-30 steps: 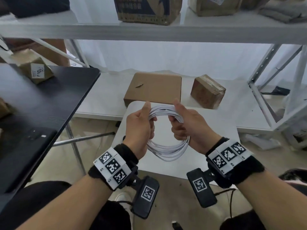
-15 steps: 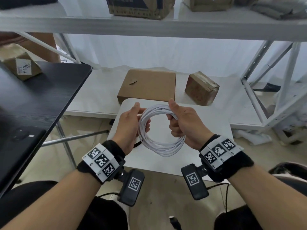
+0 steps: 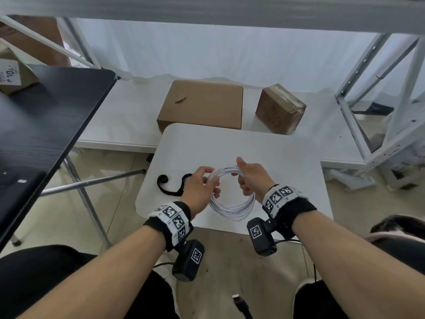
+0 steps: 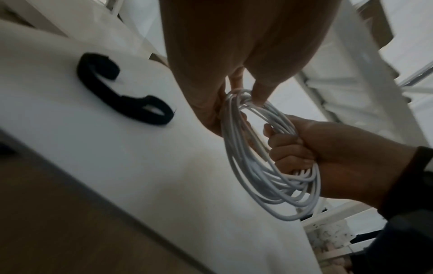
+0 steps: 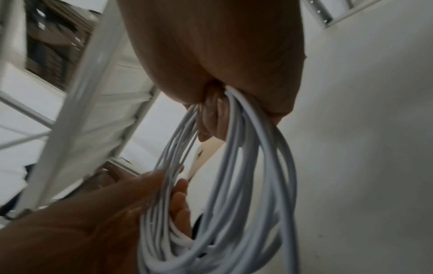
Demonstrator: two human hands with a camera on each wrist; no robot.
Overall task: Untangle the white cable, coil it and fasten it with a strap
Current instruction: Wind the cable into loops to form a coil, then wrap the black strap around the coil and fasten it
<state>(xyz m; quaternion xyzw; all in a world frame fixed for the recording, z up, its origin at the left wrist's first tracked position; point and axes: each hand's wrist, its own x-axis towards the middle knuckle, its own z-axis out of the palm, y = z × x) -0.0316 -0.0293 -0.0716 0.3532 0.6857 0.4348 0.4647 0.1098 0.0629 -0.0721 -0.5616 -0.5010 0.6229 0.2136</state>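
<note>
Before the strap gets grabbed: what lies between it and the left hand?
Only bare white table between black strap and left hand, in the left wrist view.

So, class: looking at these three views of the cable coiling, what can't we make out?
- White cable ends: not findable in any view, lost among loops and under both hands.
- Black strap: near end hidden by left hand in head view.
- Right hand fingertips: buried in loops, blurred, right wrist view.

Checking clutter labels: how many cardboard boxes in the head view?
3: flat box behind the white table, small taped box to its right, labelled box on the black table, cut off by the frame.
</note>
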